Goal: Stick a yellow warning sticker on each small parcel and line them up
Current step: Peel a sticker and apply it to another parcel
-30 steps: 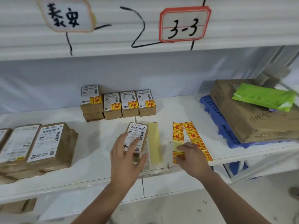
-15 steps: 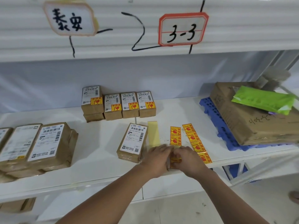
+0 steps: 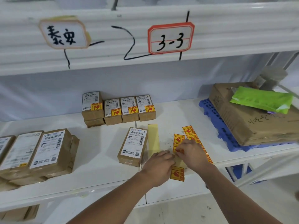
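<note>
A small brown parcel (image 3: 133,145) with a white label and no yellow sticker lies on the white shelf (image 3: 100,143). Just right of it are an empty pale backing strip (image 3: 153,138) and two strips of yellow warning stickers (image 3: 178,139). My left hand (image 3: 159,165) holds down the near strip's backing, whose end sticker (image 3: 177,173) hangs over the shelf edge. My right hand (image 3: 191,152) pinches a sticker on that strip. A row of stickered parcels (image 3: 129,109) stands at the back.
Larger brown parcels (image 3: 48,151) are stacked at the left. At the right a flat cardboard box (image 3: 250,120) with a green bag (image 3: 262,100) on it rests on a blue plastic pallet (image 3: 216,120). A second shelf board runs overhead.
My left hand left the unstickered parcel and moved right onto the sticker strip. The strip slid toward the shelf edge, and my right hand moved up it to pinch a sticker.
</note>
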